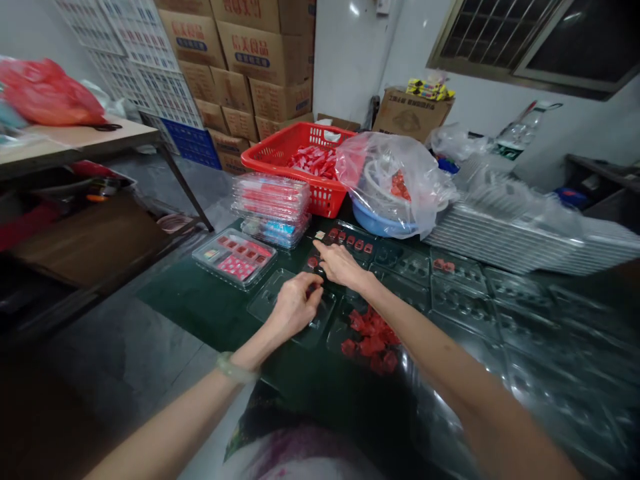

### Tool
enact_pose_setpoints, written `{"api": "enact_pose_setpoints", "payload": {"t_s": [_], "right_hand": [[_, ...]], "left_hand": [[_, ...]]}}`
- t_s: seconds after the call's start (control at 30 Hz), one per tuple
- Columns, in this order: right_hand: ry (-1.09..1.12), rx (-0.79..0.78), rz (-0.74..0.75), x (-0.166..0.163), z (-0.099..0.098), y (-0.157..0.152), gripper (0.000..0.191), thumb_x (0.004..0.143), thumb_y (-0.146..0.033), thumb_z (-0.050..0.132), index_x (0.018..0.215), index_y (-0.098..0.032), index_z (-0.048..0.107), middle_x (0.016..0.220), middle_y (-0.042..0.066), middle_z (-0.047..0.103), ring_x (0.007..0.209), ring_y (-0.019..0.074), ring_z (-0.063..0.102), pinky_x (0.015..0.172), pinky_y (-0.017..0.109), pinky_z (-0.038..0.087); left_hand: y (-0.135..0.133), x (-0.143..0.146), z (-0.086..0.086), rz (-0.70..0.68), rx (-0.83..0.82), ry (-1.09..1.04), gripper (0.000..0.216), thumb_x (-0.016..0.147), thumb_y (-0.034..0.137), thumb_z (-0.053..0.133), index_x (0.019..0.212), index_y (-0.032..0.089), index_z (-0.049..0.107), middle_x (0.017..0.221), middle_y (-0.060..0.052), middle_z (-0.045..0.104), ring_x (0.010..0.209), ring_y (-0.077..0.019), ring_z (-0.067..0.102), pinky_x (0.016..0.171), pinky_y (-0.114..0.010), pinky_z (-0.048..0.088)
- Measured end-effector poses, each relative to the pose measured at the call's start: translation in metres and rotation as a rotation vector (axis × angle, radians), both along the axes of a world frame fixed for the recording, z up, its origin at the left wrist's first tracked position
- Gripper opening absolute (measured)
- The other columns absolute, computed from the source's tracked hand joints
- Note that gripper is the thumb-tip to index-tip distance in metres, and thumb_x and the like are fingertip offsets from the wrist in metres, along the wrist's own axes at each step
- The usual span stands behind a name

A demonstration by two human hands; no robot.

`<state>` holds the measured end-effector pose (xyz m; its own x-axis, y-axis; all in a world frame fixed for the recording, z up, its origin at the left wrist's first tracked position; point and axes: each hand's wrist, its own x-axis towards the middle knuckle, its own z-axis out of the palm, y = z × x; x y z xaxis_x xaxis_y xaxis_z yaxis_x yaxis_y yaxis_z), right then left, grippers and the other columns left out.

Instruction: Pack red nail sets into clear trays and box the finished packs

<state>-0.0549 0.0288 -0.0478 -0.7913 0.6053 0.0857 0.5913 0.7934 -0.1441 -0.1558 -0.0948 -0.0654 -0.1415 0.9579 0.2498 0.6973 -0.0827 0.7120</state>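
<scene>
My left hand (294, 305) rests curled on a clear plastic tray (280, 313) on the dark green table, fingers pinched together; what they hold is hidden. My right hand (339, 264) reaches just beyond it, fingers bent over a clear tray (350, 241) with small red wrapped sweets in its pockets, fingertips touching one. A loose pile of red wrapped sweets (371, 339) lies in a tray to the right of my left hand. A filled, closed tray (235, 257) sits at the left.
A stack of filled clear trays (271, 208) stands in front of a red basket (290, 155) of sweets. A blue basin in a clear bag (395, 180) is to its right. Several empty clear trays (500, 300) cover the table's right side. Cardboard boxes (250, 60) stand behind.
</scene>
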Motion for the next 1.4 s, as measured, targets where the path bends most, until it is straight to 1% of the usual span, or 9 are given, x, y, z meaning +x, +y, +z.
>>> {"api": "enact_pose_setpoints", "payload": {"t_s": [0.07,0.23,0.4,0.57,0.73,0.87,1.03,1.27,1.4], "right_hand": [[0.089,0.017,-0.032,0.017,0.003,0.000,0.048,0.082,-0.017,0.046,0.129,-0.016,0.039,0.104,0.009,0.062,0.097,0.0206,0.053,0.084,0.032,0.038],[0.209,-0.064,-0.103,0.082,-0.003,-0.017,0.023,0.081,-0.019,0.048,0.099,-0.018,0.063,0.094,0.006,0.066,0.087,0.0181,0.057,0.081,0.030,0.041],[0.358,-0.263,-0.185,0.130,-0.023,-0.044,0.021,0.078,-0.020,0.052,0.094,-0.018,0.065,0.091,0.005,0.067,0.083,0.0169,0.060,0.076,0.029,0.045],[0.526,-0.387,-0.216,0.125,-0.022,-0.061,0.023,0.080,-0.021,0.048,0.096,-0.018,0.064,0.093,0.006,0.067,0.083,0.0165,0.061,0.075,0.028,0.047],[0.569,-0.521,-0.188,0.112,-0.015,-0.066,0.025,0.079,-0.016,0.047,0.097,-0.018,0.064,0.095,0.006,0.067,0.085,0.0166,0.061,0.077,0.029,0.047],[0.679,-0.725,-0.130,0.108,-0.011,-0.073,0.029,0.077,-0.018,0.053,0.106,-0.020,0.060,0.091,0.003,0.067,0.081,0.0148,0.062,0.076,0.029,0.048],[0.747,-0.513,-0.192,0.099,-0.004,-0.082,0.027,0.075,-0.021,0.059,0.103,-0.021,0.061,0.082,0.002,0.064,0.073,0.0134,0.059,0.069,0.026,0.048],[0.713,-0.315,-0.154,0.084,0.000,-0.082,0.010,0.077,-0.027,0.060,0.083,-0.021,0.065,0.071,0.000,0.060,0.066,0.0130,0.056,0.064,0.024,0.044],[0.669,-0.247,-0.148,0.071,-0.002,-0.063,0.012,0.080,-0.028,0.057,0.084,-0.021,0.064,0.072,0.001,0.060,0.065,0.0128,0.055,0.063,0.024,0.043]], "left_hand": [[-0.003,0.018,0.001,-0.109,-0.076,0.062,0.018,0.076,0.020,0.052,0.091,0.018,0.062,0.086,-0.004,0.062,0.072,-0.0156,0.057,0.066,-0.026,0.043],[0.001,0.050,-0.002,-0.298,-0.144,0.269,0.019,0.076,0.022,0.051,0.090,0.021,0.064,0.088,-0.005,0.061,0.081,-0.0205,0.056,0.068,-0.029,0.042],[0.007,0.059,0.000,-0.313,-0.127,0.229,0.014,0.072,0.016,0.052,0.078,0.021,0.064,0.078,-0.004,0.063,0.077,-0.0199,0.055,0.068,-0.030,0.040],[0.006,0.057,-0.002,-0.271,-0.106,0.060,0.016,0.067,0.010,0.051,0.073,0.020,0.062,0.075,-0.001,0.063,0.075,-0.0176,0.054,0.069,-0.029,0.040],[0.010,0.047,0.000,-0.221,-0.148,-0.256,0.008,0.072,0.016,0.053,0.075,0.015,0.059,0.071,-0.002,0.063,0.060,-0.0115,0.055,0.055,-0.022,0.041],[0.013,0.035,0.005,-0.179,-0.320,-1.008,0.019,0.065,0.021,0.068,0.080,0.012,0.061,0.069,-0.002,0.062,0.050,-0.0059,0.048,0.043,-0.016,0.032],[0.009,0.028,0.008,-0.236,-0.493,-1.437,0.021,0.059,0.014,0.074,0.077,0.012,0.064,0.066,-0.001,0.061,0.051,-0.0038,0.049,0.047,-0.015,0.036],[-0.003,0.030,0.022,-0.127,-0.381,-1.299,0.031,0.058,0.025,0.076,0.084,0.013,0.063,0.066,-0.001,0.061,0.048,-0.0046,0.047,0.039,-0.015,0.030],[0.004,0.008,0.022,-0.014,-0.228,-0.887,0.032,0.069,0.031,0.066,0.095,0.013,0.061,0.075,-0.004,0.063,0.051,-0.0073,0.050,0.040,-0.017,0.032]]}}
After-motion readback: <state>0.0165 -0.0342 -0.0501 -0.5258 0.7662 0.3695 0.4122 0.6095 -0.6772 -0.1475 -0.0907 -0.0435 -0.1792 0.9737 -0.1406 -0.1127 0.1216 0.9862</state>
